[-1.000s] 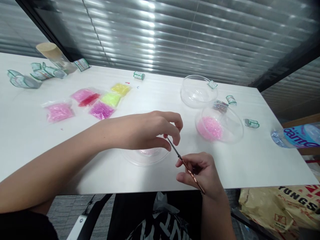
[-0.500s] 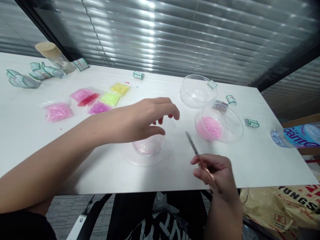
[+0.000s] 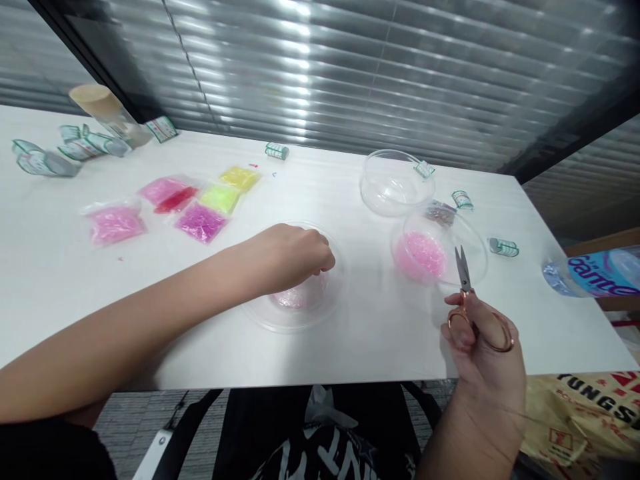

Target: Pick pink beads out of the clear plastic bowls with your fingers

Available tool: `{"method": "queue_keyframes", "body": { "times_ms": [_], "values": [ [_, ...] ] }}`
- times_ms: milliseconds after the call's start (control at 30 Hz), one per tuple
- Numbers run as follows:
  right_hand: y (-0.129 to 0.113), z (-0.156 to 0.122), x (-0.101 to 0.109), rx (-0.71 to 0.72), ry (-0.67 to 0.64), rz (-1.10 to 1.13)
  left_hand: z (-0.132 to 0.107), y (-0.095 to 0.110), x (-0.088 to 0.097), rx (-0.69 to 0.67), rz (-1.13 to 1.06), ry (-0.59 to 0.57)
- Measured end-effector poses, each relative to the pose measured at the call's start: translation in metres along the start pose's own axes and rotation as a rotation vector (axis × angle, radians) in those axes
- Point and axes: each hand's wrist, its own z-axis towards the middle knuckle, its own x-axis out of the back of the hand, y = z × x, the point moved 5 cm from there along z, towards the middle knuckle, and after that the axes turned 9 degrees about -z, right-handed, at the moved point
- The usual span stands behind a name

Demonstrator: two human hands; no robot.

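My left hand (image 3: 300, 255) is over a clear plastic dish (image 3: 295, 325), its fingers curled down and pinched together. The back of the hand hides whatever is between the fingertips. Under it a pale pink, shiny clear-wrapped mass (image 3: 295, 298) shows in the dish. My right hand (image 3: 483, 343) grips small scissors (image 3: 464, 273) with rose-gold handles, fingers around the loops. The blades point up and away, slightly apart. Just beyond them, a round clear plastic dish (image 3: 473, 267) overlaps bright pink bits (image 3: 421, 256).
Bags of pink (image 3: 117, 223), purple (image 3: 201, 221), green (image 3: 220, 197) and yellow (image 3: 240, 177) bits lie at left. A clear bowl (image 3: 397, 190) stands at the back. Small green-white packets (image 3: 503, 247) are scattered about. A water bottle (image 3: 595, 272) lies at the right edge.
My left hand has come lower and its spread fingers have closed over the dish. My right hand has moved right with the scissors, turning them so the blades point up.
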Motion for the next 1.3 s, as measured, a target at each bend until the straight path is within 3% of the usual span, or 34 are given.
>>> {"method": "queue_keyframes", "body": {
  "times_ms": [133, 600, 1033, 1300],
  "values": [
    [-0.002, 0.0, 0.002, 0.016, 0.005, 0.009, 0.002, 0.003, -0.002, 0.004, 0.082, -0.008],
    [-0.002, -0.003, -0.001, -0.006, -0.003, -0.004, 0.001, 0.008, -0.006, -0.082, 0.11, 0.04],
    [-0.002, -0.006, -0.001, -0.013, 0.005, -0.039, -0.001, 0.012, -0.008, -0.075, 0.105, 0.029],
    [-0.001, -0.008, -0.002, 0.033, -0.002, -0.086, -0.006, 0.003, 0.009, -0.013, 0.0, 0.044]
  ]
}}
